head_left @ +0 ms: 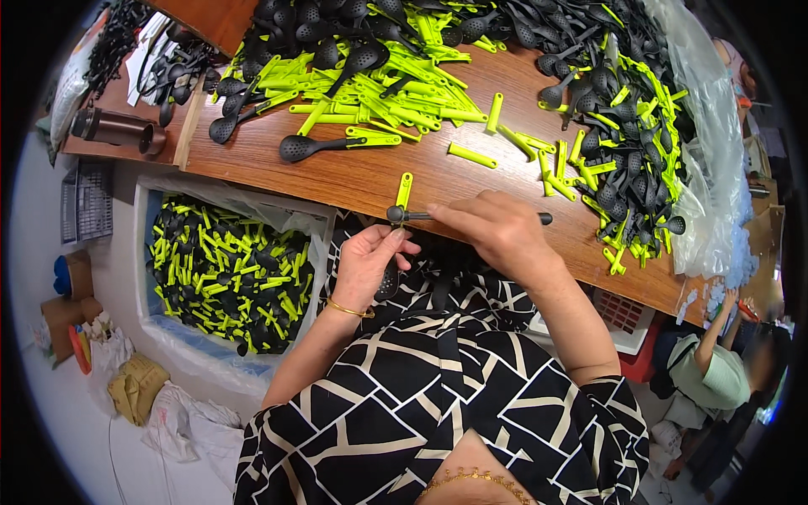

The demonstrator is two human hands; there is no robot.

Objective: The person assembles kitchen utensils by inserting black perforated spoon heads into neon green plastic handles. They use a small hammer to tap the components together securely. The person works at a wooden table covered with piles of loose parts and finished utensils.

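Our left hand (368, 257) pinches 1 lime-handled spoon (405, 189) at the bench (278, 172) edge, 12 o'clock; our right hand (502, 227) grips a hammer (420, 215). Joined spoons (231, 271) seemingly fill the 9 o'clock box (141, 261); loose handles (473, 156) remain beyond.

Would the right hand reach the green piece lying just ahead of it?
Probably yes: bare table separates the right hand from the green piece, but that hand holds a dark tool.
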